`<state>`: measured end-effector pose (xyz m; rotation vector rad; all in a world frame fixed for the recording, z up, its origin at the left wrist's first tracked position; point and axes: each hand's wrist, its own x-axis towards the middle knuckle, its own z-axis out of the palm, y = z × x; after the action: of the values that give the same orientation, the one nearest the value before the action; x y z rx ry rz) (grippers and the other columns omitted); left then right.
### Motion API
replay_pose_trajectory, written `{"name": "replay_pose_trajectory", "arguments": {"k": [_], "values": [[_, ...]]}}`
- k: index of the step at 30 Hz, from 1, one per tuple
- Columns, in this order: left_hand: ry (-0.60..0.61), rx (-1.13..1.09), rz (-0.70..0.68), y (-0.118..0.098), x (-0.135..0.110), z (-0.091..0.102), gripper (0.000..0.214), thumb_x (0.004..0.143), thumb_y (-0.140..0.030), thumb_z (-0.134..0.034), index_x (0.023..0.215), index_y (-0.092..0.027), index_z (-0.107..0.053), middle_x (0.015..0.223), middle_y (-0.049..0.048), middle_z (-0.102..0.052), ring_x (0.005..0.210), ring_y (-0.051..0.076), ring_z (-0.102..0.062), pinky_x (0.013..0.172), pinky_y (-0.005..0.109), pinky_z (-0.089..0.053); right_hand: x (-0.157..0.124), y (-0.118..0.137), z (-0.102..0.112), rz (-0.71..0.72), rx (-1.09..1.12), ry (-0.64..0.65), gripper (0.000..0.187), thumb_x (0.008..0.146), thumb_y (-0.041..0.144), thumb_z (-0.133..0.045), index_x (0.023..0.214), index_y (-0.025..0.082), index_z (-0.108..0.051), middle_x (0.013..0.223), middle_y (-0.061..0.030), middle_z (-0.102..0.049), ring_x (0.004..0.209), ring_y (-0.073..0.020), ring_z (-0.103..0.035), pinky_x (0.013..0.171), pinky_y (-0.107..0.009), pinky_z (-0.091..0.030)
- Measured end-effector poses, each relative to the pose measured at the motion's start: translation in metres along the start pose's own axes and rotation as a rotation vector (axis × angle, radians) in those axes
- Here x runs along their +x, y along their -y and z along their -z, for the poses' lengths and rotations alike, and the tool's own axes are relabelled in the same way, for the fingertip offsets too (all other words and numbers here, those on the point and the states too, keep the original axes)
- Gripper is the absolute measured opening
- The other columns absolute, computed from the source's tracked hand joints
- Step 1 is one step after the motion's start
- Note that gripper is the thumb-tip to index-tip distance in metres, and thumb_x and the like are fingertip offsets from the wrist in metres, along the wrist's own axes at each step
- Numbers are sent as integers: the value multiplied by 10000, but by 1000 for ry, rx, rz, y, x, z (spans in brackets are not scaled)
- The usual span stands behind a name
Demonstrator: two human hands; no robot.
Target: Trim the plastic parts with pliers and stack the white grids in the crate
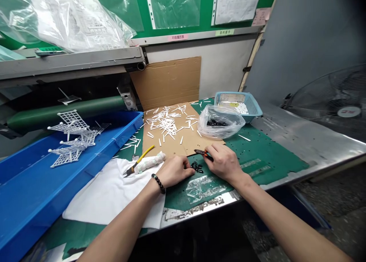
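Note:
My right hand point(224, 161) is wrapped round a pair of cutting pliers point(203, 154) with dark jaws and orange-and-black handles, the jaws pointing left. Just across from it, my left hand point(176, 171) rests low over the green mat with fingers curled and thumb beside a small heap of shiny black pieces point(197, 167). Whatever its fingertips pinch is hidden or too small to name. Behind both hands stands an open clear plastic bag point(225, 127) holding more black pieces. Loose white sticks point(167, 125) lie scattered over a flat cardboard sheet point(183, 149).
Yellow-handled cutters point(140, 161) and a wrapped white roll point(151, 162) lie on a white cloth point(111, 193). A blue tray point(37, 201) with white plastic lattices point(71, 140) fills the left side. A light-blue basket point(254, 107) sits behind the bag; a fan point(337, 102) stands right.

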<state>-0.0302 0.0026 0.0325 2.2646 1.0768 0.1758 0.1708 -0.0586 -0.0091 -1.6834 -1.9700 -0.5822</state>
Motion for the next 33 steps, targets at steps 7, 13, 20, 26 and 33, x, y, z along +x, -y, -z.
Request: {"name": "replay_pose_trajectory", "arguments": {"k": [7, 13, 20, 26, 33], "values": [[7, -361, 105, 9, 4, 3, 155, 703, -321, -572, 701, -171, -611, 619, -1, -586, 570, 126, -482, 518, 240, -312, 0, 1, 1, -3, 15, 4, 147, 897, 280, -522, 796, 181, -562, 760, -39, -543, 723, -195, -498, 687, -300, -331], [102, -1027, 151, 11, 8, 5, 209, 679, -324, -679, 692, -134, -593, 699, 16, -579, 537, 62, -388, 505, 210, -264, 1, 1, 1, 45, 39, 68, 109, 882, 275, -543, 866, 176, -586, 824, -60, -555, 791, -221, -500, 730, -314, -349], [91, -1227, 141, 14, 10, 3, 310, 624, -352, -819, 735, -118, -649, 743, 23, -589, 589, 56, -422, 520, 196, -272, 3, 1, 4, 90, 80, 110, 192, 865, 257, -568, 1025, 161, -610, 941, -91, -573, 870, -250, -500, 793, -345, -373], [56, -1217, 158, 13, 11, 1, 312, 617, -329, -829, 790, -111, -689, 769, 32, -615, 621, 62, -457, 539, 200, -293, 3, 1, 5, 100, 92, 112, 215, 865, 256, -571, 1048, 152, -613, 945, -97, -578, 884, -254, -503, 795, -347, -381], [51, -1191, 174, 12, 10, 0, 330, 612, -352, -831, 773, -105, -684, 752, 29, -617, 609, 59, -453, 539, 204, -288, 5, 3, 8, 117, 40, 141, 182, 870, 258, -557, 1013, 159, -611, 919, -90, -572, 852, -244, -491, 780, -344, -362]]}}
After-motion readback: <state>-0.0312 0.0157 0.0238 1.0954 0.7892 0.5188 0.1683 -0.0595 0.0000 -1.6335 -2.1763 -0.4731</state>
